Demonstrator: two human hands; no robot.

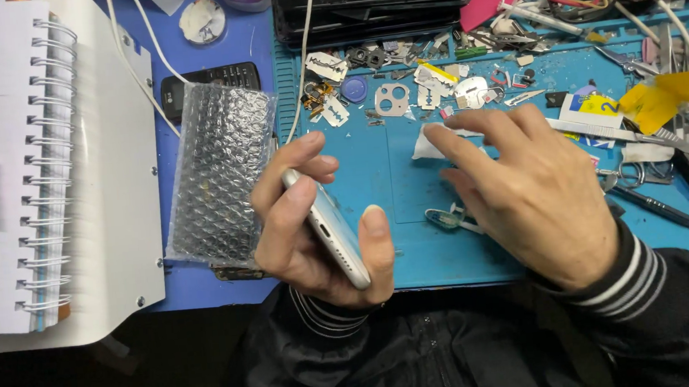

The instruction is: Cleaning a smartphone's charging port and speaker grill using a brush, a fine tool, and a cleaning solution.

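White smartphone held edge-on in the left hand, above the blue repair mat.
Fingers and thumb clamp its long edges; it looks thin, rigid, slick, likely fragile. The right hand hovers open-fingered over a white wipe; bubble-wrap pouch lies left.

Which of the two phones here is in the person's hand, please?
The white smartphone, gripped edge-on in the left hand; the small black keypad phone lies untouched on the desk behind the bubble-wrap pouch.
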